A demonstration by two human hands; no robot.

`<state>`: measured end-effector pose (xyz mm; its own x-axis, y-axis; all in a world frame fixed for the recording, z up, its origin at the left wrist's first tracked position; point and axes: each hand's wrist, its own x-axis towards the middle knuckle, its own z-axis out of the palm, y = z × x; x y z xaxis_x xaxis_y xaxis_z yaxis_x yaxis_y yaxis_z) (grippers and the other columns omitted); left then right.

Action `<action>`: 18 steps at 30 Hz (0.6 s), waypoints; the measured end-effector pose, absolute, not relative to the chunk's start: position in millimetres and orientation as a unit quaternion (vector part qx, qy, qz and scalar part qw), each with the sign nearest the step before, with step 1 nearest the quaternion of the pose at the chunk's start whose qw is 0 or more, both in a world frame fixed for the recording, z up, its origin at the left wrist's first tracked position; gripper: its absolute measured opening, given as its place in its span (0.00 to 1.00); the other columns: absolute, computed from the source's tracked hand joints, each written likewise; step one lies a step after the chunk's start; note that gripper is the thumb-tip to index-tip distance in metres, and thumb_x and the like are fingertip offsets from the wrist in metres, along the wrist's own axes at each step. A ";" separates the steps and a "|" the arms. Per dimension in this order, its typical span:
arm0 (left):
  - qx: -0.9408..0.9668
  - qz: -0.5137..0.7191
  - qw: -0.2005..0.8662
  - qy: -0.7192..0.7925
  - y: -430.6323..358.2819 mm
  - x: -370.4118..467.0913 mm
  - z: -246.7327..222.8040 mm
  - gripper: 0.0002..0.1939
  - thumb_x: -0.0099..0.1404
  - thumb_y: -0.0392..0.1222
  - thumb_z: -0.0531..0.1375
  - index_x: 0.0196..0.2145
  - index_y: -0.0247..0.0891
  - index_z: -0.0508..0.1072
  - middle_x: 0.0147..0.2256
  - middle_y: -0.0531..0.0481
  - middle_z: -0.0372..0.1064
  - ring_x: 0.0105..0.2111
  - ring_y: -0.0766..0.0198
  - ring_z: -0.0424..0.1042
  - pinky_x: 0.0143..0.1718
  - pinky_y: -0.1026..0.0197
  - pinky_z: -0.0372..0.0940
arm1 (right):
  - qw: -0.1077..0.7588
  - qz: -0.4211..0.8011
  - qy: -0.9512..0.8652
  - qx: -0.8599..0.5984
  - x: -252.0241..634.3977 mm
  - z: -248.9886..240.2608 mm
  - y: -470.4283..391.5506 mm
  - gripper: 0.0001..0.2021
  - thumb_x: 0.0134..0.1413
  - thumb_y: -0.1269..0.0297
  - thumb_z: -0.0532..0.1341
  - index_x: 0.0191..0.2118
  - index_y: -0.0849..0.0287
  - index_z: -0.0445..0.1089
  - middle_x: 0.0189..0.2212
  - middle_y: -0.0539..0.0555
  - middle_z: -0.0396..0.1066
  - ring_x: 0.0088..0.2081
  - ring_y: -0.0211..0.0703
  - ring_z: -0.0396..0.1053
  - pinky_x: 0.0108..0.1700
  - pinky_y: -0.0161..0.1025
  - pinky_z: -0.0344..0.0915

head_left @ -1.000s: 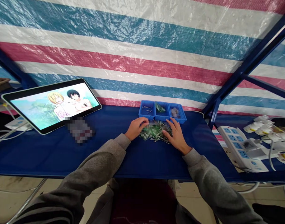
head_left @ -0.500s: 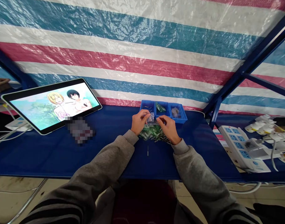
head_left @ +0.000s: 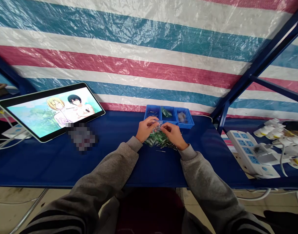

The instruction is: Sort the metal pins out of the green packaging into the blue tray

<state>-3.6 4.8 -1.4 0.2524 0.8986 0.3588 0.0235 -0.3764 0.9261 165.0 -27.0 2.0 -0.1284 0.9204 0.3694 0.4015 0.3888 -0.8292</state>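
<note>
A small clear plastic bag (head_left: 157, 124) is between my hands, above a pile of green packets and thin metal pieces (head_left: 158, 139). My left hand (head_left: 144, 129) pinches the bag's left side. On its right side, my right hand (head_left: 174, 134) has thumb and fingers closed on it. Just behind stand three joined blue bins: the left bin (head_left: 149, 109) holds a few thin pieces, the middle bin (head_left: 172, 109) green packets, the right bin (head_left: 191, 123) clear packets. One thin metal piece (head_left: 160, 150) lies in front of the pile.
A tablet (head_left: 53, 110) showing a cartoon leans at the left of the blue table (head_left: 110, 130), with a blurred-out object (head_left: 82, 138) before it. At the right are a white power strip (head_left: 248, 151) and several white plugs or adapters (head_left: 273, 130). Striped sheeting hangs behind.
My hands have come closer together at the clear bag. The single thin metal piece, earlier pointing away from me, now lies crosswise and nearer the pile. The view has shifted slightly.
</note>
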 end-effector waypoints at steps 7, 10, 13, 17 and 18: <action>0.636 0.519 0.460 0.337 9.5 -5.5 -2.4 0.19 0.59 0.51 0.65 0.41 0.34 0.71 0.27 0.49 0.72 0.22 0.65 0.71 0.19 0.65 0.66 | 0.439 0.247 -0.705 -0.500 175.2 5.3 -26.8 0.18 0.54 0.47 0.61 0.26 0.58 0.68 0.18 0.47 0.65 0.21 0.37 0.61 0.26 0.35 0.56; 0.618 0.541 0.449 0.352 11.2 -6.2 -3.4 0.18 0.57 0.51 0.66 0.38 0.34 0.71 0.27 0.50 0.71 0.22 0.66 0.70 0.18 0.66 0.65 | 0.359 0.249 -0.751 -0.495 180.3 6.7 -26.4 0.19 0.52 0.46 0.63 0.25 0.58 0.68 0.15 0.46 0.62 0.19 0.36 0.59 0.24 0.35 0.54; 0.622 0.533 0.449 0.357 9.4 -5.9 -2.9 0.17 0.56 0.50 0.66 0.35 0.34 0.72 0.26 0.50 0.71 0.21 0.66 0.70 0.18 0.67 0.64 | 0.379 0.247 -0.740 -0.498 181.8 5.6 -25.7 0.16 0.55 0.49 0.61 0.31 0.58 0.70 0.17 0.46 0.63 0.20 0.37 0.61 0.25 0.35 0.56; 0.636 0.512 0.460 0.349 5.8 -3.5 -1.9 0.17 0.56 0.51 0.66 0.35 0.35 0.71 0.25 0.51 0.71 0.21 0.66 0.70 0.18 0.66 0.64 | 0.456 0.300 -0.688 -0.478 177.1 4.2 -23.3 0.16 0.56 0.53 0.60 0.45 0.57 0.69 0.26 0.49 0.69 0.22 0.37 0.64 0.25 0.36 0.61; 0.637 0.509 0.464 0.346 5.4 -2.9 -2.0 0.18 0.56 0.52 0.66 0.36 0.35 0.71 0.25 0.51 0.71 0.21 0.66 0.71 0.19 0.66 0.65 | 0.463 0.314 -0.683 -0.469 175.4 5.1 -22.2 0.17 0.56 0.55 0.60 0.48 0.56 0.68 0.29 0.49 0.70 0.22 0.37 0.65 0.25 0.36 0.63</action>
<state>-2.9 5.4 -2.0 0.2423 0.9134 0.3270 -0.0322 -0.3293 0.9437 175.4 -22.2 5.1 -0.1305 0.9320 0.3381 0.3506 0.3623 -0.8636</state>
